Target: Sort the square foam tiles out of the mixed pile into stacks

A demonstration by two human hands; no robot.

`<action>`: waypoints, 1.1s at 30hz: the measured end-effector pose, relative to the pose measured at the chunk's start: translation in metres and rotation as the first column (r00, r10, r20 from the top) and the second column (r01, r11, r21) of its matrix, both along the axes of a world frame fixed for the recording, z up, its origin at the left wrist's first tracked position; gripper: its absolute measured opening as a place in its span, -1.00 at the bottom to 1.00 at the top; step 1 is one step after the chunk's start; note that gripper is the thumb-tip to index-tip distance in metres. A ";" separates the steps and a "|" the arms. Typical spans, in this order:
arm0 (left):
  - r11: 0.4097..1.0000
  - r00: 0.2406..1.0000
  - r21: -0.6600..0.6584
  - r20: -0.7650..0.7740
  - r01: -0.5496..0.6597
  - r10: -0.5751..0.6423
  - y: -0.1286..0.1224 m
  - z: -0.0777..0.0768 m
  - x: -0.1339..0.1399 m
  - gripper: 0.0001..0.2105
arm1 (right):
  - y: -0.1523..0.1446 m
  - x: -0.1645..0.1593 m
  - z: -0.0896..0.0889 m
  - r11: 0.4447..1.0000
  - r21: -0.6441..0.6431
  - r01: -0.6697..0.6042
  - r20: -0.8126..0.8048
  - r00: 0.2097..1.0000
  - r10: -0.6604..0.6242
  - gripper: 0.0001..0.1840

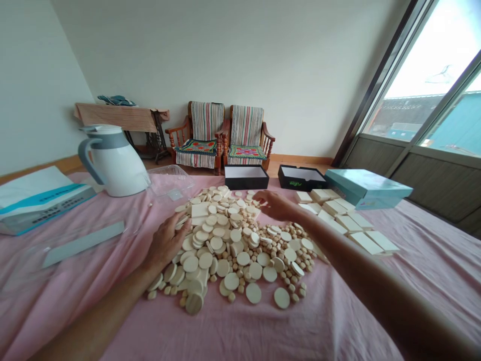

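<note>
A wide heap of pale wooden discs and small rounded wooden pieces lies in front of me. My left hand rests against the heap's left side, thumb apart and fingers stretched over the discs. Near its fingertips a flat rectangular wooden piece sits among the discs. At the far edge of the heap, my right hand has its fingers bent down and drawn together over the pieces. Whatever is between those fingertips is too small to make out. Right of it lie rows of square wooden tiles, some stacked.
A pink cloth covers the surface. Two black boxes and a light-blue box stand behind. Leftward are a white jug, a tissue pack and clear plastic packaging. Two chairs stand beyond.
</note>
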State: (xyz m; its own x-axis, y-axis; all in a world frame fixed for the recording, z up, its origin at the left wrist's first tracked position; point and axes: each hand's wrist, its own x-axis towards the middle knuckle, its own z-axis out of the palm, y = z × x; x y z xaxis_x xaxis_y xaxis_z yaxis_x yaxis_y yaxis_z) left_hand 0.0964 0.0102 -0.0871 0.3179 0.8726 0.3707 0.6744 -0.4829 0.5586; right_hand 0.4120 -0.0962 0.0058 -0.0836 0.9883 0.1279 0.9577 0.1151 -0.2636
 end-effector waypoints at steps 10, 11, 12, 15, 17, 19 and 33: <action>0.997 0.996 0.033 0.048 -0.072 0.071 -0.003 0.007 0.002 -0.45 | -0.034 0.094 -0.026 0.886 -0.409 0.219 0.405 0.913 -0.039 0.04; 0.997 0.996 0.026 0.055 -0.068 0.067 -0.003 0.007 0.001 -0.44 | -0.034 0.094 -0.029 0.888 -0.406 0.214 0.403 0.914 -0.036 0.05; 0.998 0.996 0.020 0.059 -0.062 0.061 -0.002 0.006 0.001 -0.44 | -0.033 0.094 -0.032 0.894 -0.397 0.208 0.401 0.916 -0.035 0.04; 0.999 0.996 0.015 0.069 -0.049 0.048 -0.001 0.004 0.000 -0.44 | -0.031 0.094 -0.036 0.905 -0.374 0.203 0.398 0.916 -0.041 0.00; 0.999 0.996 0.022 0.069 -0.049 0.047 0.000 0.004 0.000 -0.45 | -0.032 0.094 -0.037 0.922 -0.344 0.176 0.397 0.917 -0.026 -0.12; 0.998 0.997 0.028 0.062 -0.054 0.052 0.000 0.003 0.000 -0.45 | -0.033 0.092 -0.037 0.944 -0.303 0.132 0.406 0.914 0.003 -0.32; 0.999 0.999 0.014 0.019 -0.031 0.031 0.001 0.000 0.000 -0.42 | -0.010 0.011 -0.067 0.955 -0.055 0.290 0.155 0.948 -0.279 -0.58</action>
State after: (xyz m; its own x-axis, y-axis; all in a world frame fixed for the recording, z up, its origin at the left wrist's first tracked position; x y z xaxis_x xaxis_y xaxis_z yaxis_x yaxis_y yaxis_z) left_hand 0.0966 0.0110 -0.0872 0.2836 0.8767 0.3887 0.6787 -0.4698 0.5645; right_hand 0.4234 -0.1067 -0.0615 0.1905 0.9799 0.0588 0.9761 -0.1827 -0.1174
